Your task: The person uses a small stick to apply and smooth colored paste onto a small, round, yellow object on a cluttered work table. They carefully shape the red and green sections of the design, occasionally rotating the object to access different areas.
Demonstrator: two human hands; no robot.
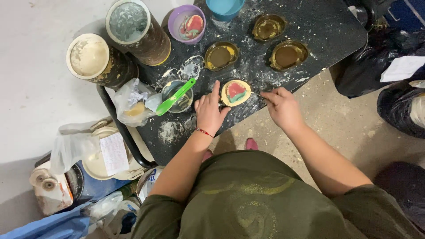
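Note:
A small round yellowish mould (235, 93) holding a red and green piece lies on the black, white-dusted table (310, 26). My left hand (209, 111) rests flat on the table with its fingers against the mould's left side. My right hand (282, 106) pinches a thin metal tool (257, 94) whose tip reaches the mould's right edge.
Three round yellow-rimmed moulds (221, 55) (268, 27) (288, 55) sit farther back. A clear cup with a green spatula (175, 97) stands left of my hand. A purple bowl (187, 22), a blue cup (225, 8), two large cans (96, 61) (137, 31), a plastic bag (133, 102) and floor clutter surround the table.

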